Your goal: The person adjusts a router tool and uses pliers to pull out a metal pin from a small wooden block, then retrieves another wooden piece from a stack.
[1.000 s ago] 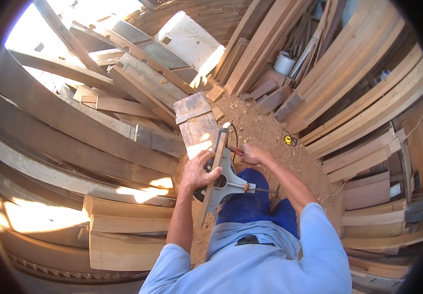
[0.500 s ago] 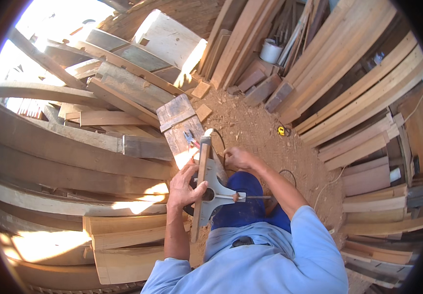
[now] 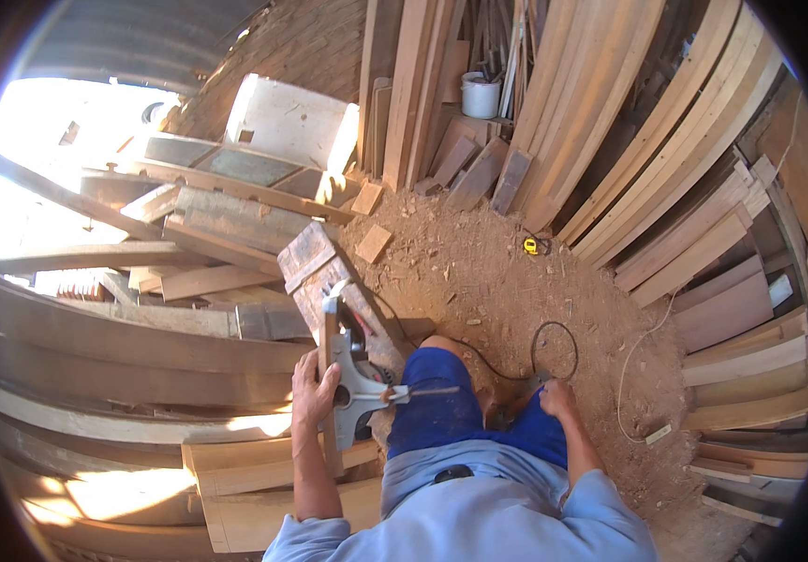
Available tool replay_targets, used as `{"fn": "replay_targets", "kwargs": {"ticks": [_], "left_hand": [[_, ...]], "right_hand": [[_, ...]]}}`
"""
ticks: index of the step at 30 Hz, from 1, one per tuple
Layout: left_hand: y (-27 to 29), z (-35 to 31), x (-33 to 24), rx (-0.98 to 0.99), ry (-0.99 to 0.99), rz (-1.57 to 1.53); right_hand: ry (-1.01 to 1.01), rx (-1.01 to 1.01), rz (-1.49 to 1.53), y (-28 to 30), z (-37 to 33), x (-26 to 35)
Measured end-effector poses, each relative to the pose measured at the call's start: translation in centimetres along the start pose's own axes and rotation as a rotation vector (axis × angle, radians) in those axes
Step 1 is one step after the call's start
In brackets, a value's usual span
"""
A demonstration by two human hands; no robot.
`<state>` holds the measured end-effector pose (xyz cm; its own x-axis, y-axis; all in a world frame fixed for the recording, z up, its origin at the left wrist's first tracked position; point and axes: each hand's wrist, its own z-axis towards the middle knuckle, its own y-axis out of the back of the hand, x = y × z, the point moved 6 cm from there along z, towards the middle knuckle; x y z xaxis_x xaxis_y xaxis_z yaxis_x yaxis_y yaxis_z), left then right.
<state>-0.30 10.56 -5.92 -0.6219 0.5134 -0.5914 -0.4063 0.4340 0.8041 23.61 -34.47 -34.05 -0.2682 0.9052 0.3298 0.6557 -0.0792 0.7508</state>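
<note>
Workshop floor [image 3: 460,272] strewn with wood chips; stacked boards [image 3: 123,347] at left. The left hand [image 3: 310,393] holds the wooden strip [image 3: 329,328] of a grey metal tool [image 3: 364,387], located beside the left thigh [image 3: 432,398]. The right hand [image 3: 558,398], fingers curled, lies near a black cable [image 3: 574,347]; whether it grips anything cannot be told.

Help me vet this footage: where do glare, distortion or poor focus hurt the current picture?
Head view: glare whites out the upper left; head view: sun patches wash out parts of the left planks; head view: right timbers look bowed near the dark rim; head view: left hand and right hand show no obvious motion blur, but fine detail on the tool is soft.
</note>
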Motion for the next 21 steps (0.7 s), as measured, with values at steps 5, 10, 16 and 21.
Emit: {"fn": "replay_targets", "kwargs": {"ticks": [5,10,16,21], "left_hand": [[-0.8,-0.2,2.2,0.108,0.116,-0.121],[-1.1,-0.3,2.7,0.184,0.195,-0.171],[-0.4,1.0,2.3,0.206,0.15,-0.074],[0.2,-0.4,4.1,0.195,0.22,-0.109]], "right_hand": [[-0.016,-0.19,0.045,-3.9,0.5,-3.0],[0.011,-0.144,0.292,-4.1,-0.4,-5.8],[-0.076,0.083,0.169,-0.7,0.3,-8.0],[0.031,0.25,-0.137,2.1,5.9,-7.4]]}}
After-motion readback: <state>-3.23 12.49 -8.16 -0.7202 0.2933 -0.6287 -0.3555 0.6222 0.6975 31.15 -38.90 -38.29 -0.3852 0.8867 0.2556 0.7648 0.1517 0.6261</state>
